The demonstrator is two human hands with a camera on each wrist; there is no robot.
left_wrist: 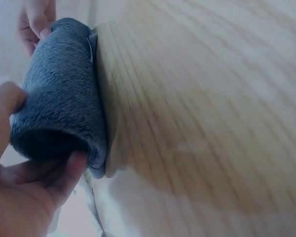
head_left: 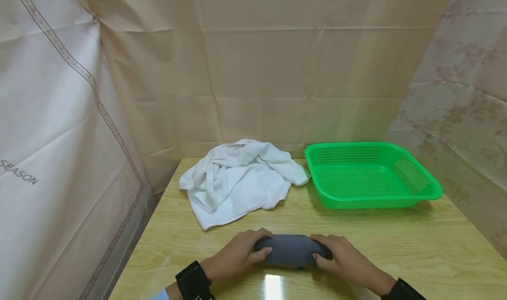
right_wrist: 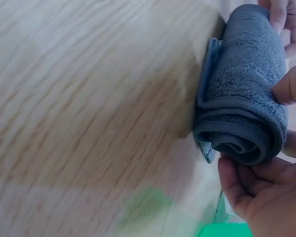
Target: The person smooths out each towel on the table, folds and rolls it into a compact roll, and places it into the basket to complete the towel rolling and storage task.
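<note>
A dark grey-blue towel (head_left: 292, 250), rolled into a short cylinder, lies crosswise near the front of the wooden table (head_left: 190, 260). My left hand (head_left: 241, 252) grips its left end, thumb on the near side and fingers over the far side. At the opposite end my right hand (head_left: 340, 257) holds the roll in the same way. The right wrist view shows the spiral layers of the towel (right_wrist: 246, 94) at that end, with a loose edge against the tabletop. In the left wrist view the other end of the towel (left_wrist: 61, 89) looks hollow.
A crumpled white towel (head_left: 245, 181) lies at the back left of the table. To its right stands a green plastic basket (head_left: 376, 202) with perforated sides. Cloth curtains (head_left: 257, 71) hang behind the table and along both sides.
</note>
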